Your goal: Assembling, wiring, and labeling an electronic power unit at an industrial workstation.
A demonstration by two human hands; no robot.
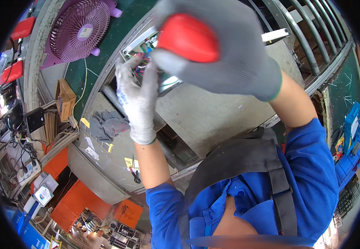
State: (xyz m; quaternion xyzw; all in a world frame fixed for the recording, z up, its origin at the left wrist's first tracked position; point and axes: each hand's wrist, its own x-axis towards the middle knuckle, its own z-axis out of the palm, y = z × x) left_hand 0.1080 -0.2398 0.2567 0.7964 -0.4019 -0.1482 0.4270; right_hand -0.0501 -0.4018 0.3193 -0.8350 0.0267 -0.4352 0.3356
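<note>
My right hand [238,54], in a grey glove, is raised close to the camera and wrapped round a red rounded tool handle [188,38]. The tool's working end is hidden beneath the hand. Lower and to the left, my left hand [136,89], in a pale glove, grips the near edge of an electronic unit [138,40] with a light metal frame. Coloured wires [139,71] and part of a circuit board show between its thumb and fingers. My right hand covers much of the unit.
A purple fan [80,31] stands at the upper left, near a small cardboard box [65,99]. Grey cloth [107,124] and black-and-red pliers [135,174] lie left of my left forearm. Metal rollers [313,33] run along the upper right. A blue crate [350,159] sits far right.
</note>
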